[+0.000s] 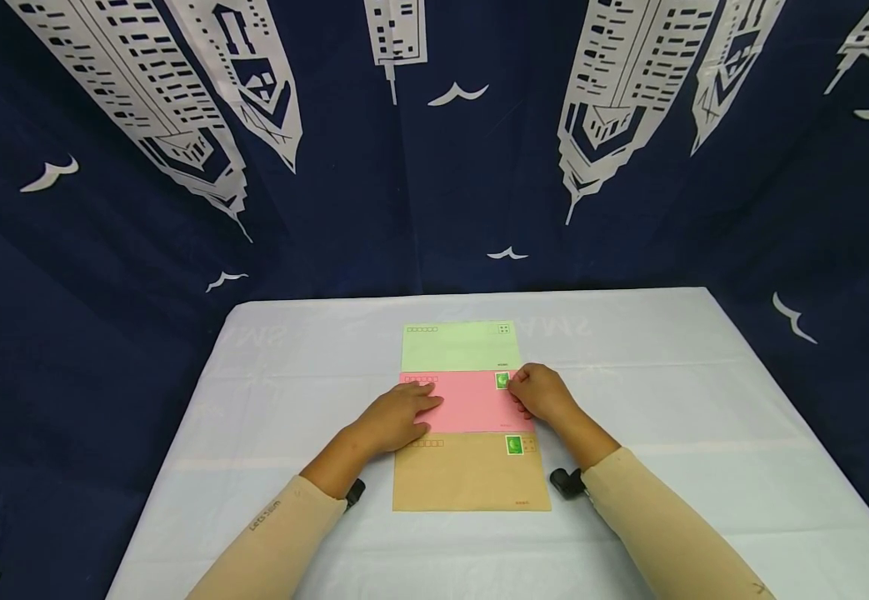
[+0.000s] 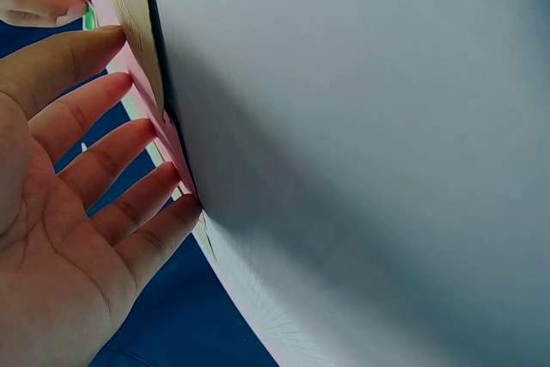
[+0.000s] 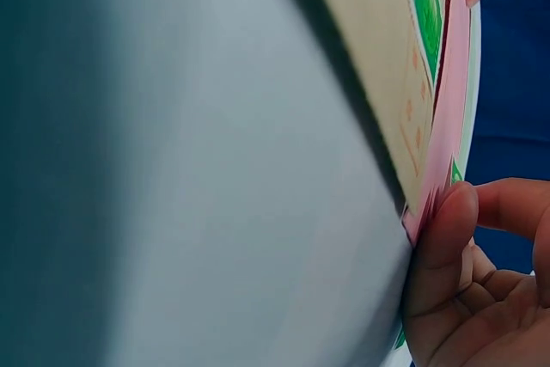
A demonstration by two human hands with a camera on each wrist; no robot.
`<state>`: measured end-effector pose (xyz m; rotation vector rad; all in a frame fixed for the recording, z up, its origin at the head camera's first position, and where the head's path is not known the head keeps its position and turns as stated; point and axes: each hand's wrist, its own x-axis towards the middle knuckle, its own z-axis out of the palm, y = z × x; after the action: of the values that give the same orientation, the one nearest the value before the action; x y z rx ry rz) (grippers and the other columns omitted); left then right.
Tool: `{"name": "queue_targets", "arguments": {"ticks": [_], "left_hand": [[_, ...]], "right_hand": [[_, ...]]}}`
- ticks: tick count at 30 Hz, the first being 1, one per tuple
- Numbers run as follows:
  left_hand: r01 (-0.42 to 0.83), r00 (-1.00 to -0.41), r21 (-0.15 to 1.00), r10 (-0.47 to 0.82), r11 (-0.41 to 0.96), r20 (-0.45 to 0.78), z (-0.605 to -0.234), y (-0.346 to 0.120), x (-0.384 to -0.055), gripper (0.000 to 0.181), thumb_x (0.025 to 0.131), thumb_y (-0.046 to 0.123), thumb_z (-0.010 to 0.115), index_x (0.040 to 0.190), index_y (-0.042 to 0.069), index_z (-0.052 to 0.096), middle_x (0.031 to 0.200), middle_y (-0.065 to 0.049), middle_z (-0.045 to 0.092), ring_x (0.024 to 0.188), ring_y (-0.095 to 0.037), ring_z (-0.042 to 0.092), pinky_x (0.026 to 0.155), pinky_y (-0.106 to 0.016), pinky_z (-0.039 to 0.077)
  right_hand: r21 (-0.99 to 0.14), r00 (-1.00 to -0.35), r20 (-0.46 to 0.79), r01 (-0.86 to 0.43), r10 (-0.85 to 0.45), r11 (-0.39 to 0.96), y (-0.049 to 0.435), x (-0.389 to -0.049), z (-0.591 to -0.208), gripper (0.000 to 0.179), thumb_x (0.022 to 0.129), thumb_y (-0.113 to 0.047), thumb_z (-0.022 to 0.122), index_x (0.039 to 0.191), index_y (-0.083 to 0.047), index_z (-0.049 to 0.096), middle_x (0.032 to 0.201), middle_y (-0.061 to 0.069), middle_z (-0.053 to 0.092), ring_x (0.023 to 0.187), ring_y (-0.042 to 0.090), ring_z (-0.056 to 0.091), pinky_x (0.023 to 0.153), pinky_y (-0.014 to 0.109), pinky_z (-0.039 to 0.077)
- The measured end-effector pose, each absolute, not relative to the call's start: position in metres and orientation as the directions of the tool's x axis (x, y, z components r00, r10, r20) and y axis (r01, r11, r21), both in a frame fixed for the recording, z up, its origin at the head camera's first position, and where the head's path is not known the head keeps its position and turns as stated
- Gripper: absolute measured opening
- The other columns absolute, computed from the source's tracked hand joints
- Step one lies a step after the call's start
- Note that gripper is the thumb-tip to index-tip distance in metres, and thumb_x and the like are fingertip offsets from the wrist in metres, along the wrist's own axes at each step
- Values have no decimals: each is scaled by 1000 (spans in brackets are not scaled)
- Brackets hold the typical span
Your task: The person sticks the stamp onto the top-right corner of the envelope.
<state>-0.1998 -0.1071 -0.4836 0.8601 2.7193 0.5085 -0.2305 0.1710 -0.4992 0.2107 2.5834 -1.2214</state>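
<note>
Three envelopes lie in a column on the table: a green envelope (image 1: pixel 456 348) at the far end, a pink envelope (image 1: pixel 467 404) in the middle, and a brown envelope (image 1: pixel 471 479) nearest me. My left hand (image 1: pixel 397 417) rests with spread, straight fingers on the left part of the pink envelope, its thumb by the brown one's upper edge. At the pink envelope's upper right corner, my right hand (image 1: pixel 542 393) pinches the edge of a green stamp (image 1: pixel 502 381) between thumb and index finger; the other fingers are curled. Another green stamp (image 1: pixel 514 445) lies flat on the brown envelope.
A white cloth covers the table (image 1: pixel 269 400). Behind it hangs a dark blue curtain (image 1: pixel 404 208) printed with white buildings and birds. Black wrist cameras show under both forearms, the right one (image 1: pixel 567 483) close beside the brown envelope.
</note>
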Motion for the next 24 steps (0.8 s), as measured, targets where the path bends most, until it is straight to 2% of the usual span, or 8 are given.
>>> {"name": "queue_targets", "arguments": {"ticks": [24], "left_hand": [[486,-800,412,582,771,-146,-483,-107,-200,49,98,18,66,145,11,56,159,-11,44,151,-32,36,125,-47,29]], "right_hand": [[-691,-965,-260,211,35,691,168,-229,-498,12,94,-13,59,87,-2,59,62,4,58,51,10,55,46,19,46]]}}
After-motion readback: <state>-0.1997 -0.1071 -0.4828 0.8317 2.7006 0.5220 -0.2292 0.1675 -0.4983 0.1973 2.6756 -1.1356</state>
